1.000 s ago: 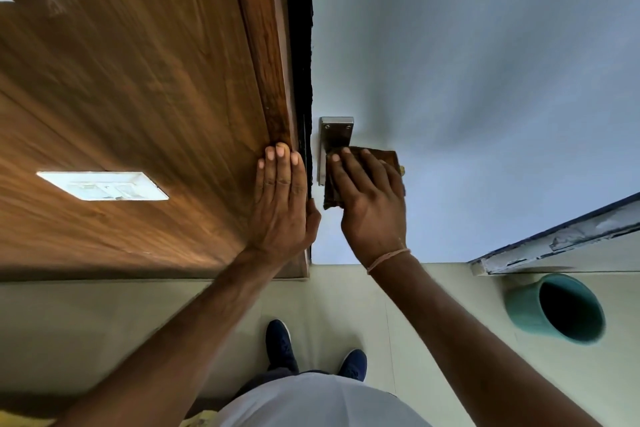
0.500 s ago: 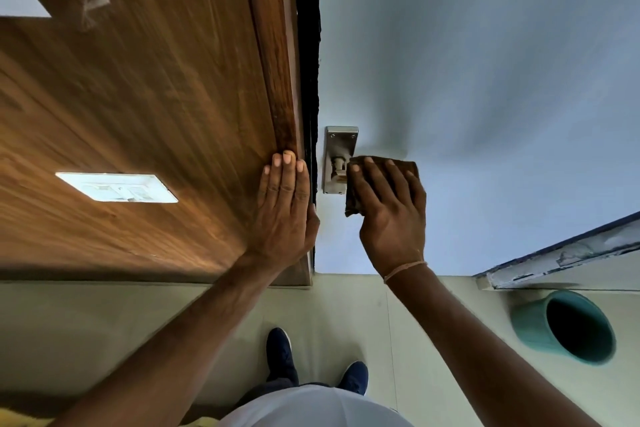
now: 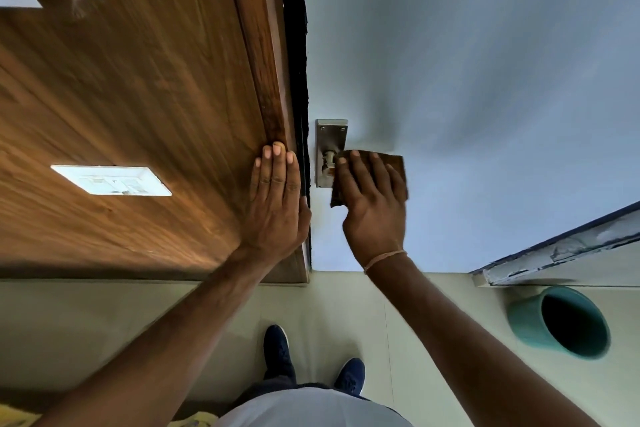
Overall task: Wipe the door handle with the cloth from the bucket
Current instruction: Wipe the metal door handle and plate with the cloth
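A metal door handle plate [image 3: 330,135] is fixed near the left edge of the pale blue door [image 3: 467,80]. Its lever lies hidden under a brown cloth [image 3: 398,166]. My right hand [image 3: 372,204] presses that cloth over the lever, fingers spread across it. Only the lever's base by the plate shows. My left hand [image 3: 277,204] rests flat, fingers together, on the wooden frame [image 3: 263,62] beside the door's edge and holds nothing. A teal bucket [image 3: 523,322] stands on the floor at the lower right, its inside dark.
A brown wooden wall panel [image 3: 121,97] fills the left side and carries a white switch plate [image 3: 110,180]. A worn white and blue ledge [image 3: 571,250] juts out at the right above the bucket. My dark blue shoes [image 3: 277,350] stand on the pale floor.
My right hand and the cloth have slid right along the lever, away from the plate, uncovering the lever's base. My left hand has stayed flat on the frame.
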{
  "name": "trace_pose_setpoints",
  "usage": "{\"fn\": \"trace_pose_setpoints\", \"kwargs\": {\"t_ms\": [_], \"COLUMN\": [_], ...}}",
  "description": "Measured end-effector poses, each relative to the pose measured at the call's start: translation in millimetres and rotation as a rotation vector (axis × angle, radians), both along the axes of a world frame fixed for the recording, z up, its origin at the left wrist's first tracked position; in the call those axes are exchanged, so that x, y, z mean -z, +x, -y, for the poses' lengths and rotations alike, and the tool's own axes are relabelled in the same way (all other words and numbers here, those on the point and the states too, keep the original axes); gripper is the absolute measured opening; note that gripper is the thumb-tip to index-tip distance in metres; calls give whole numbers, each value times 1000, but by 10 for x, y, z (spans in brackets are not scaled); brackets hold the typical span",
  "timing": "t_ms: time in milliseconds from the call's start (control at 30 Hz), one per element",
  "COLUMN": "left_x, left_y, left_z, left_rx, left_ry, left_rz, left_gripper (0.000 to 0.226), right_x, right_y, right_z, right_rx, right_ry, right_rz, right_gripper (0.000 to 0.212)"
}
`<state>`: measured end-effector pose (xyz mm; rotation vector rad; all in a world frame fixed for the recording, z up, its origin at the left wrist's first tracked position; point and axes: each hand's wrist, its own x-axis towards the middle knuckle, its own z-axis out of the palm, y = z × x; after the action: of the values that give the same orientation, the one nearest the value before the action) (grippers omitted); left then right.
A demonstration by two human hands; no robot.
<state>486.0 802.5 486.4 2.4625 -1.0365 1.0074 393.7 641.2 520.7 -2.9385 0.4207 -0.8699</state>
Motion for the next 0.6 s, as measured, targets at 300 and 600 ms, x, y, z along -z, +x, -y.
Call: {"fn": "trace_pose_setpoints", "kwargs": {"t_ms": [300,600], "left_x": [-17,-10], "left_y": [-40,-35], "left_z": [28,9], "left_rx": [-19,-28], "left_ry": [-6,17], "left_rz": [-21,-26], "left_gripper": [104,99], "right_x": [158,126], "right_y": [-274,24], "right_z": [499,66], "right_rx": [33,-107], "right_ry": [38,48], "right_rz": [-59,-28], "right_gripper": [64,57]}}
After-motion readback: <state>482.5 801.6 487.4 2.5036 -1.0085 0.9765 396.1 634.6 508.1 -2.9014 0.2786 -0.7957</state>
